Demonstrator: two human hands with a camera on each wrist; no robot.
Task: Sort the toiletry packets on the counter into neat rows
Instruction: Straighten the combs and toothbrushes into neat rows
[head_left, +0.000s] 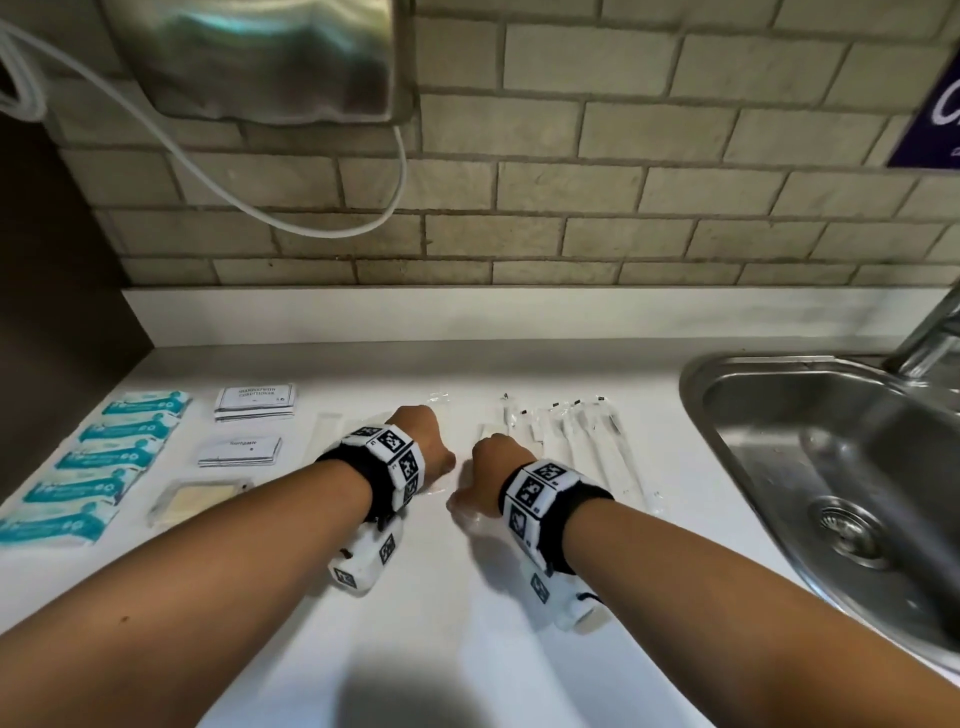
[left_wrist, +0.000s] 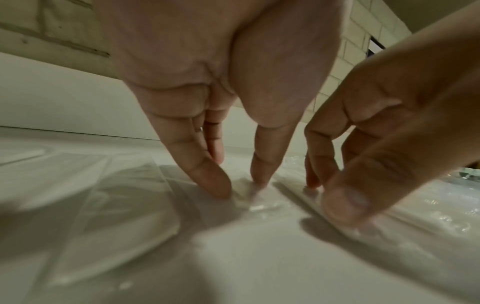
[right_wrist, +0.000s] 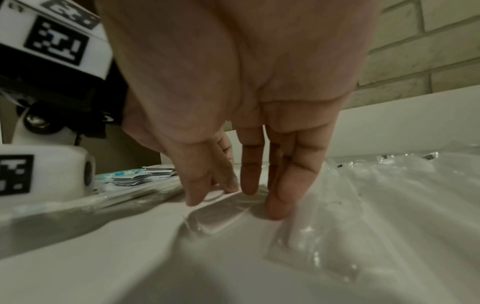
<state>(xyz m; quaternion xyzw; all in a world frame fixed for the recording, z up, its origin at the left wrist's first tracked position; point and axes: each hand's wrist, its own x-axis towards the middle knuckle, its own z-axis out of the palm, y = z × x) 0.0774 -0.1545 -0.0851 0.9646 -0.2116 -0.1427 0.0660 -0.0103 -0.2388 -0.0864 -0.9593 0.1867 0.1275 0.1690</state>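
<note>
My left hand (head_left: 427, 442) and right hand (head_left: 493, 460) are side by side at mid counter, fingers pointing down. In the left wrist view my left hand (left_wrist: 240, 188) presses its straight fingertips (left_wrist: 221, 190) on a thin clear packet (left_wrist: 259, 206); the right hand's fingers touch beside it. My right hand (right_wrist: 233, 199) rests straight fingertips (right_wrist: 275, 211) on a flat clear packet (right_wrist: 221, 215). Neither hand grips anything. Teal packets (head_left: 98, 457) lie in a column at the far left. Shampoo sachets (head_left: 254, 402) and toothpaste sachets (head_left: 240, 451) sit in stacks.
Several clear-wrapped toothbrushes (head_left: 587, 441) lie side by side right of my hands. A yellowish wrapped bar (head_left: 192, 501) lies near the teal column. A steel sink (head_left: 779, 395) with a tap fills the right. A white cord (head_left: 291, 223) hangs against the brick wall.
</note>
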